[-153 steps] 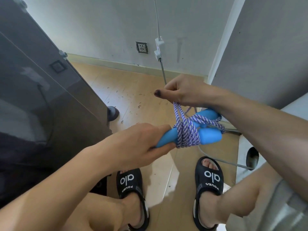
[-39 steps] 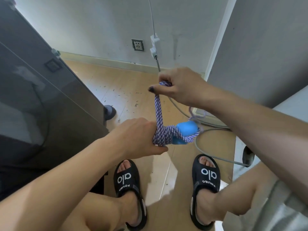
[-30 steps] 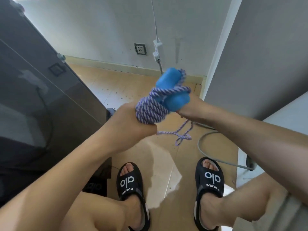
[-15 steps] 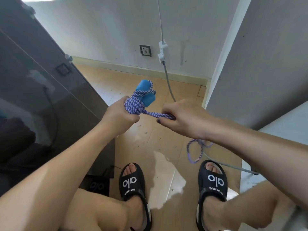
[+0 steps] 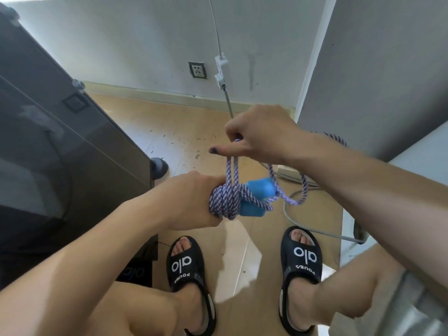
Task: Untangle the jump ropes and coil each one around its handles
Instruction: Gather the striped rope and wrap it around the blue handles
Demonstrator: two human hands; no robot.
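Note:
A purple-and-white braided jump rope (image 5: 224,201) is wound in a thick coil around two blue handles (image 5: 260,189). My left hand (image 5: 191,202) grips the coiled bundle at its left end, the handle tips sticking out to the right. My right hand (image 5: 257,135) is above it and pinches a doubled strand that runs straight up from the coil. A loose loop of the same rope hangs to the right of the handles and trails behind my right forearm.
A dark cabinet (image 5: 60,141) stands at the left with a round foot on the wooden floor (image 5: 169,132). A grey cable (image 5: 315,230) runs from the wall socket across the floor. A grey wall corner (image 5: 363,81) is at the right. My sandalled feet are below.
The bundle has come down and turned so its handles point right. My right hand has moved from beside the coil to above it, pulling a doubled strand upward.

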